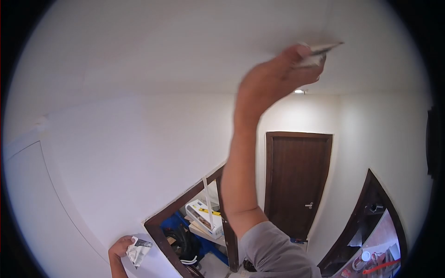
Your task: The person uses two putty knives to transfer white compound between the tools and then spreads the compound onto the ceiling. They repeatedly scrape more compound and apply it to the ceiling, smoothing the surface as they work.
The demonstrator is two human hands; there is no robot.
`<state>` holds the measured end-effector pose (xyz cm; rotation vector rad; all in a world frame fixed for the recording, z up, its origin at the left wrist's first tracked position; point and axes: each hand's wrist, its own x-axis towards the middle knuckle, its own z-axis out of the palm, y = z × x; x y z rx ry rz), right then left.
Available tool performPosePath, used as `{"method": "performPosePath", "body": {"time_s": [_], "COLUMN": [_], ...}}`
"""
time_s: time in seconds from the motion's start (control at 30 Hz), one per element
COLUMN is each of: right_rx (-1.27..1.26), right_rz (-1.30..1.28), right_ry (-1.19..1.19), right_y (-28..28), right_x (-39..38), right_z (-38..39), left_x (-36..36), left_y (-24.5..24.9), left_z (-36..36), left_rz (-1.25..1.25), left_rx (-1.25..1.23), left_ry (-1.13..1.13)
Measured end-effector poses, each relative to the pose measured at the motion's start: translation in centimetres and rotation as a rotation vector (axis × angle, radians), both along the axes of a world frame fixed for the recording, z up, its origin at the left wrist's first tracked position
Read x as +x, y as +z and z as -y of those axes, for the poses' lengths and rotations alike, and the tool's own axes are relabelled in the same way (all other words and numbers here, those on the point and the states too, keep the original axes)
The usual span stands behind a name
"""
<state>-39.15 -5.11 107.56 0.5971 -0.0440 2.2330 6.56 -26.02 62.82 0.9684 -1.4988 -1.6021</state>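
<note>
Raised overhead, my right hand [294, 67] is closed round a flat, whitish, thin-edged tool [324, 47] that lies close to the white ceiling [185, 41]. Whether the tool touches the ceiling cannot be told, and its exact kind is unclear. Low at the left, my left hand [121, 246] is closed on the edge of a white piece with a grey smeared patch [139, 251], held in front of the white wall.
A closed dark brown door [299, 178] stands ahead. At lower centre, a brown-framed opening [174, 208] shows a white box [204, 217], a yellow level and black hoses. Another opening [345, 231] at lower right shows a cup and a red item. A ceiling light [299, 91] glows.
</note>
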Motion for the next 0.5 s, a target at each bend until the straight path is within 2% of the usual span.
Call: {"method": "performPosePath", "body": {"time_s": [0.07,0.13,0.2,0.3,0.37,0.4,0.5], "right_rx": [-0.061,0.034,-0.052,-0.276,-0.096,-0.018,0.204], "right_rz": [0.069,0.191,0.175,-0.13,-0.015,-0.119,-0.242], "right_ry": [-0.267,-0.398,-0.486,-0.41,-0.575,-0.517,-0.588], "right_y": [0.9,1.0,2.4,2.8,0.2,-1.8,-5.8], "right_x": [3.1,7.3,9.3,11.7,11.5,11.4,7.6], "right_z": [-0.3,-1.4,-0.1,2.0,2.3,2.0,4.0], "left_x": [0.5,0.6,-0.1,0.4,0.8,1.0,0.5], "left_y": [-0.8,-0.6,0.3,-0.5,-0.8,-0.9,-0.4], "left_z": [0.7,0.7,-0.4,0.3,1.0,0.9,0.3], "left_rz": [-0.003,-0.011,-0.029,-0.006,0.015,0.029,-0.001], "left_rx": [0.009,0.01,0.005,-0.022,-0.027,-0.026,-0.018], "left_ry": [-0.016,-0.024,-0.025,-0.032,-0.044,-0.05,-0.035]}}
